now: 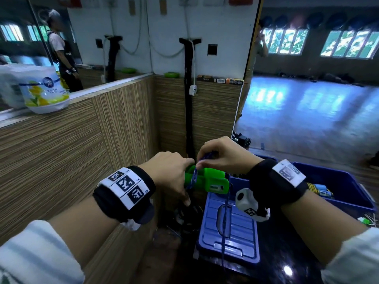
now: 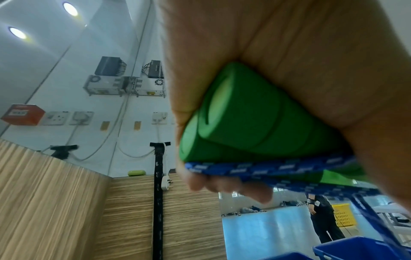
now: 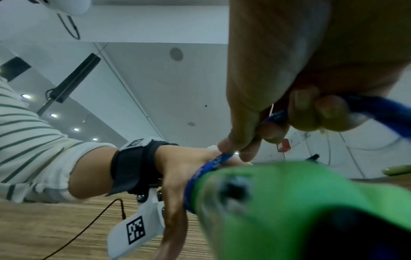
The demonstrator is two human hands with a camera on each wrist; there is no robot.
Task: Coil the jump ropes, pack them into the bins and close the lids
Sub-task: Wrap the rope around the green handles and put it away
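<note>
Item: two bright green foam jump-rope handles (image 1: 207, 180), held side by side above the near bin, frame centre. Left hand (image 1: 174, 175): fingers curled round both handles. Braided blue-and-white cord (image 1: 193, 178): wraps across the handles; a strand hangs down at 6 o'clock over the closed blue ribbed plastic bin lid (image 1: 227, 228). Right hand (image 1: 221, 154): pinching the cord just above the handles. Open blue plastic bin (image 1: 336, 181): at 3 o'clock, on the dark counter (image 1: 287, 253).

Camera placement: one head view, two wrist views

The scene is viewed downward from the head; the green handles (image 1: 207, 179) are seen close-up, from below, by both upward-tilted wrist cameras and shared by all views.
</note>
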